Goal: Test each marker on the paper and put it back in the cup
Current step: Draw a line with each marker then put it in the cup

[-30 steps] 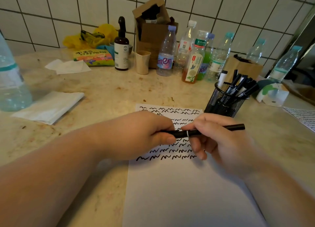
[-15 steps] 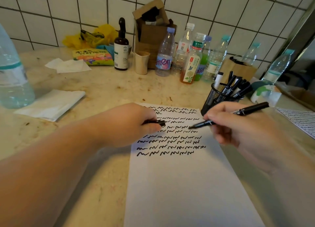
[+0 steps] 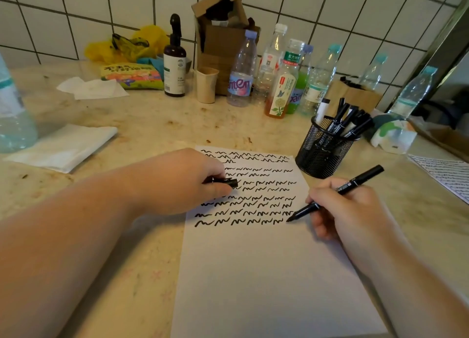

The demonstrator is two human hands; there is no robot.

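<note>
A white sheet of paper [image 3: 258,274] lies in front of me, its upper part covered in rows of black squiggles. My right hand [image 3: 345,211] grips an uncapped black marker [image 3: 355,183], whose tip touches the paper at the right end of the lowest row. My left hand [image 3: 182,183] rests on the paper's upper left and pinches the black marker cap [image 3: 229,182]. A black mesh cup [image 3: 322,150] with several black markers stands just beyond the paper's top right corner.
Several plastic bottles [image 3: 241,71], a dark pump bottle [image 3: 174,66], a paper cup [image 3: 206,85] and a cardboard box [image 3: 223,33] line the tiled wall. A folded tissue [image 3: 63,147] and a large water bottle [image 3: 12,109] sit left. Another scribbled sheet [image 3: 446,175] lies at right.
The marker was pulled out of its cap; my left hand kept the cap and settled on the paper. My right hand swung the marker down until its tip met the paper.
</note>
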